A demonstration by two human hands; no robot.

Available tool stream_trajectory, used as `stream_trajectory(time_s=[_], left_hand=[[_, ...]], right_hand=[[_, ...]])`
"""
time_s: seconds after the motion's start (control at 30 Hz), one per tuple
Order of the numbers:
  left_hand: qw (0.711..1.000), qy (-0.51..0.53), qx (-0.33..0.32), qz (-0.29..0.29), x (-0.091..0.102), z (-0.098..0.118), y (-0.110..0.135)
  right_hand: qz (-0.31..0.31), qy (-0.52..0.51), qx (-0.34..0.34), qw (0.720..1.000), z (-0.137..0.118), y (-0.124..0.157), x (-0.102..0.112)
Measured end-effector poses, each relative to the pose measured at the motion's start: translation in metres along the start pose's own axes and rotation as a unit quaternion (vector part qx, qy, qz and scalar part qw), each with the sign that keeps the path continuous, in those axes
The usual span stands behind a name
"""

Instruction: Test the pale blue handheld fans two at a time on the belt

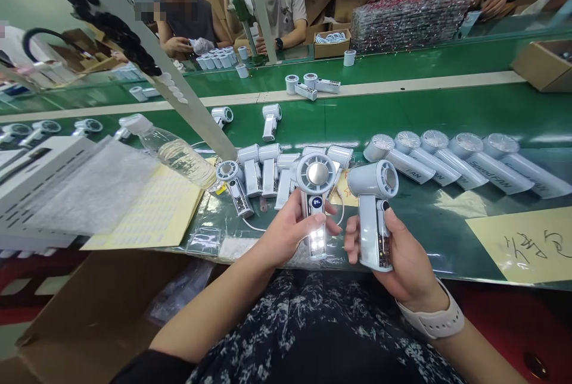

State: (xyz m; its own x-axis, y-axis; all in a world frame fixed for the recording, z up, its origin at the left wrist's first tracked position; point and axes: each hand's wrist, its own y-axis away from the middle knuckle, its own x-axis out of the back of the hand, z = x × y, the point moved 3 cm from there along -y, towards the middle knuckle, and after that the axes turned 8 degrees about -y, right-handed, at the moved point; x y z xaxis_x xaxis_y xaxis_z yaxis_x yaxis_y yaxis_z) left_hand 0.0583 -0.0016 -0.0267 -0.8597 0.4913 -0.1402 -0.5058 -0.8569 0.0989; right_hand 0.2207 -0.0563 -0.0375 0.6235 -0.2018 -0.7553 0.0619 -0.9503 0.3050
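Note:
My left hand (297,223) is closed round the handle of a light-blue handheld fan (317,174). Its small round display is lit with digits, and lights glow along the handle below. In my right hand (404,253) is a second handheld fan (369,223), turned sideways, with my thumb near the top of its handle. The display on this one looks dark. Just beyond my left hand, several more fans (269,171) lie close together on the bench. One fan (235,187) among them shows its dark handle front. A white cable curves beneath the fans.
To the right, several fans (467,161) lie in a row beside a yellow handwritten sheet (522,244). A plastic bottle (179,155) lies on yellow sheets at left, near a slanted white post (192,104). Co-workers sit across the green conveyor (384,107), which carries several fans.

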Motion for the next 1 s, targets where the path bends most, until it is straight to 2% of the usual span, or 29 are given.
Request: stream_trajectory(time_s=[0.2,0.33,0.43,0.6,0.7,0.9,1.0], left_hand=[[1.0,0.016,0.023,0.001,-0.003,0.002,0.001],[0.999,0.02,0.036,-0.007,-0.005,0.002,0.004],[0.997,0.046,0.047,-0.033,-0.007,0.004,0.007],[0.996,0.064,0.019,-0.063,-0.012,0.014,0.01],[0.994,0.095,0.012,-0.053,-0.015,0.018,0.01],[0.98,0.148,0.092,-0.095,-0.018,0.011,0.009],[0.985,0.139,0.08,-0.067,-0.015,0.01,0.006]], right_hand=[[0.071,0.003,0.006,0.997,0.002,-0.002,0.009],[0.016,-0.018,0.0,1.0,0.002,-0.001,0.003],[-0.022,-0.033,0.003,0.999,-0.001,0.002,-0.001],[-0.012,-0.014,0.023,1.0,-0.008,0.004,-0.001],[0.003,-0.022,0.029,0.999,-0.011,0.005,-0.002],[-0.041,-0.05,-0.019,0.998,-0.011,0.009,-0.015],[-0.045,-0.032,-0.01,0.998,-0.011,0.01,-0.017]])
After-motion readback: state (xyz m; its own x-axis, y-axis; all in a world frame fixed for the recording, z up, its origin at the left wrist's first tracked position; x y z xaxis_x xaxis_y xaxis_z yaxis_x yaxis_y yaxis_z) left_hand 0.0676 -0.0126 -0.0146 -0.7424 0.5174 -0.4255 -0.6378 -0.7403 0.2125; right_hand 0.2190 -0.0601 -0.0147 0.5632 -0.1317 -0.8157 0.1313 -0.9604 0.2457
